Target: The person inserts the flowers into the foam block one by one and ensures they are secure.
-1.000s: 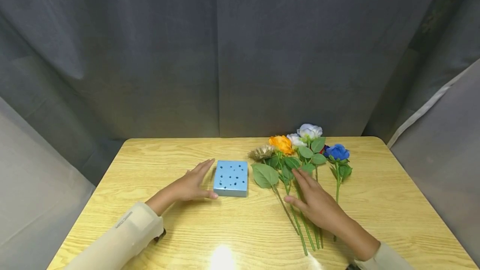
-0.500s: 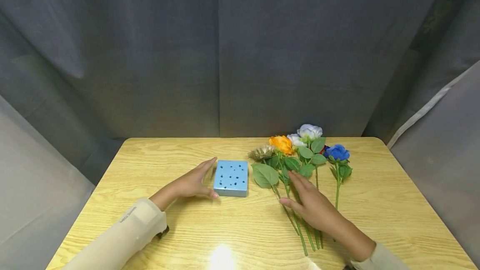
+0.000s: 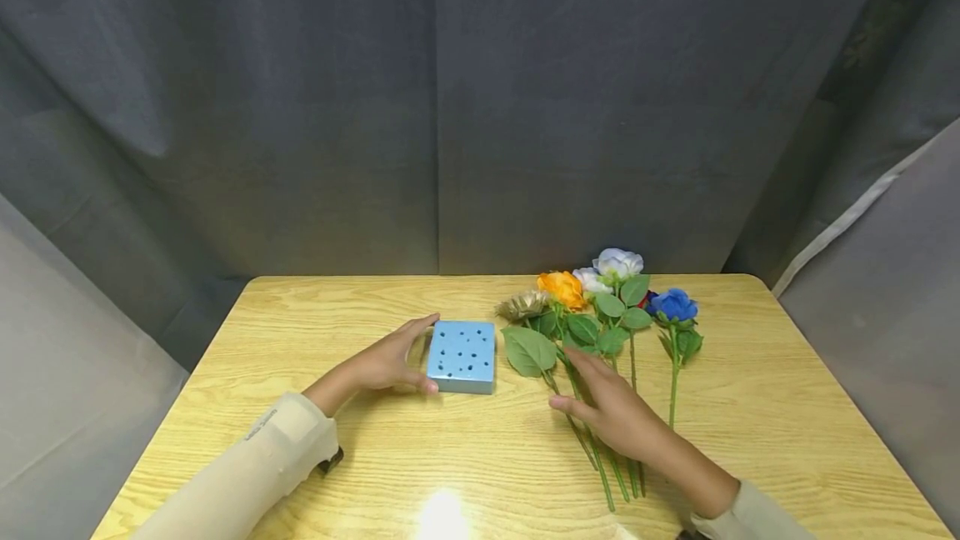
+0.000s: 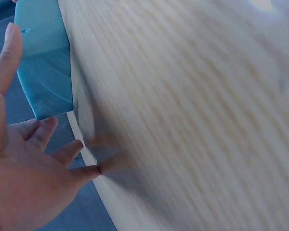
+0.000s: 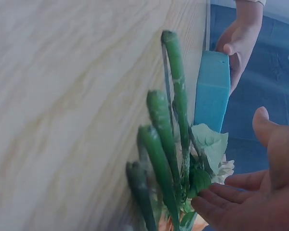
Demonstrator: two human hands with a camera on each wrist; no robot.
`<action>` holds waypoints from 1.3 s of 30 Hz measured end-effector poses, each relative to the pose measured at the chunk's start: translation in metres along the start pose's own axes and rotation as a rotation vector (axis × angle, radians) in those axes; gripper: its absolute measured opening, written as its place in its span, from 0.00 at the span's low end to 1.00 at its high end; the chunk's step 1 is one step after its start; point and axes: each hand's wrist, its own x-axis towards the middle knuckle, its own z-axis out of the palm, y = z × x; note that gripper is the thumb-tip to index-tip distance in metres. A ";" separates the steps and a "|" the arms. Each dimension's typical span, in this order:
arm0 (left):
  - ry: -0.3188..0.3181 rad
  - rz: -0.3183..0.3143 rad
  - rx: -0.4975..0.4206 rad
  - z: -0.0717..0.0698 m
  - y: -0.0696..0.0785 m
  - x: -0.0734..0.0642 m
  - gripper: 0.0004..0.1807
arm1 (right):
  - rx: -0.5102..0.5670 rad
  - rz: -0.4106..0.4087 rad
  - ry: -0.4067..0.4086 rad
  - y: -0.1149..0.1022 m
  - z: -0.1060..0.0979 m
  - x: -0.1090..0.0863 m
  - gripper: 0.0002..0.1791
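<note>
A light blue block of foam, its top dotted with holes, sits near the middle of the wooden table. My left hand is at its left side, thumb by the front corner and fingers by the back one; I cannot tell whether they touch it. To the right lies a loose bunch of artificial flowers, with an orange flower, a white flower and a gold flower. Over their green stems, my right hand hovers with fingers extended, near a large leaf, holding nothing.
A blue flower lies apart at the right of the bunch, a red one partly hidden beside it. Grey curtains hang behind the table and at both sides.
My right hand has drifted left across the stems, toward the block. My left hand has edged right, closer to the foam. Block and flowers stay in place.
</note>
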 end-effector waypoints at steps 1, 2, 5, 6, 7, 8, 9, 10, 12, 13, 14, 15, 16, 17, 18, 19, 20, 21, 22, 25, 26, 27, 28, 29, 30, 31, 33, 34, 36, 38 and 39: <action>0.003 -0.004 -0.002 0.000 0.000 0.000 0.68 | 0.009 0.005 -0.004 0.000 0.001 0.000 0.47; 0.006 -0.007 -0.003 0.001 0.000 0.000 0.68 | 0.015 0.012 -0.011 0.000 0.001 0.001 0.47; 0.015 -0.014 -0.012 0.002 0.001 0.000 0.68 | 0.025 0.039 -0.028 0.000 0.003 0.002 0.46; 0.017 -0.017 -0.014 0.003 0.001 0.000 0.68 | 0.031 0.048 -0.033 0.000 0.003 0.003 0.46; 0.018 -0.019 -0.018 0.003 0.001 0.000 0.68 | 0.038 0.057 -0.035 -0.001 0.003 0.003 0.46; 0.019 -0.021 -0.019 0.003 0.001 -0.001 0.68 | 0.042 0.062 -0.038 -0.001 0.004 0.004 0.46; 0.021 -0.021 -0.020 0.004 0.001 0.000 0.67 | 0.049 0.066 -0.038 -0.001 0.004 0.004 0.45; 0.022 -0.022 -0.019 0.004 0.000 0.000 0.67 | 0.058 0.069 -0.039 -0.001 0.005 0.004 0.45; 0.024 -0.023 -0.013 0.005 -0.001 0.000 0.67 | 0.077 0.071 -0.036 -0.001 0.006 0.005 0.44; 0.024 -0.022 -0.011 0.005 -0.002 0.001 0.67 | 0.089 0.072 -0.034 -0.001 0.006 0.005 0.43; 0.026 -0.021 -0.008 0.005 -0.002 0.001 0.67 | 0.098 0.068 -0.034 -0.001 0.007 0.005 0.43; 0.026 -0.023 -0.007 0.005 -0.003 0.001 0.67 | 0.108 0.068 -0.031 -0.001 0.007 0.006 0.43; 0.026 -0.026 -0.005 0.005 -0.003 0.002 0.67 | 0.121 0.065 -0.028 -0.001 0.008 0.006 0.42; 0.026 -0.029 -0.004 0.006 -0.004 0.002 0.67 | 0.137 0.066 -0.022 -0.001 0.008 0.006 0.41; 0.028 -0.027 -0.004 0.006 -0.004 0.002 0.67 | 0.153 0.065 -0.017 -0.001 0.009 0.007 0.41; 0.029 -0.026 -0.003 0.006 -0.004 0.002 0.67 | 0.167 0.066 -0.011 -0.001 0.009 0.007 0.40; 0.030 -0.027 -0.004 0.006 -0.004 0.002 0.67 | 0.182 0.068 -0.004 -0.001 0.009 0.007 0.39; 0.029 -0.029 -0.004 0.006 -0.003 0.002 0.67 | 0.198 0.075 0.003 -0.001 0.010 0.008 0.39; 0.030 -0.028 -0.005 0.006 -0.003 0.001 0.67 | 0.215 0.080 0.010 -0.001 0.010 0.008 0.38; 0.032 -0.024 -0.010 0.006 -0.002 0.001 0.66 | 0.252 0.100 0.023 -0.002 0.012 0.009 0.37; 0.032 -0.026 -0.010 0.006 -0.001 0.001 0.66 | 0.263 0.105 0.026 -0.001 0.012 0.009 0.37; 0.034 -0.026 -0.009 0.006 -0.001 0.000 0.66 | 0.273 0.109 0.028 -0.001 0.013 0.009 0.37; 0.036 -0.026 -0.008 0.007 -0.001 0.000 0.66 | 0.282 0.114 0.030 -0.001 0.014 0.010 0.37; 0.037 -0.026 -0.006 0.007 -0.002 0.001 0.66 | 0.291 0.120 0.031 0.000 0.015 0.010 0.36; 0.037 -0.026 -0.004 0.007 -0.002 0.001 0.66 | 0.300 0.125 0.031 0.000 0.015 0.010 0.36; 0.038 -0.026 -0.003 0.007 -0.002 0.001 0.66 | 0.309 0.132 0.031 0.001 0.016 0.011 0.36; 0.037 -0.028 -0.003 0.007 -0.002 0.001 0.66 | 0.330 0.144 0.030 0.002 0.017 0.011 0.36; 0.036 -0.028 -0.004 0.007 -0.002 0.001 0.66 | 0.341 0.149 0.031 0.002 0.018 0.012 0.35; 0.033 -0.028 -0.005 0.007 -0.001 0.000 0.66 | 0.362 0.155 0.038 0.002 0.018 0.012 0.35; 0.031 -0.026 -0.007 0.007 -0.001 0.000 0.66 | 0.374 0.163 0.047 0.003 0.019 0.012 0.35; 0.030 -0.024 -0.007 0.007 -0.001 0.000 0.66 | 0.378 0.167 0.053 0.004 0.020 0.013 0.35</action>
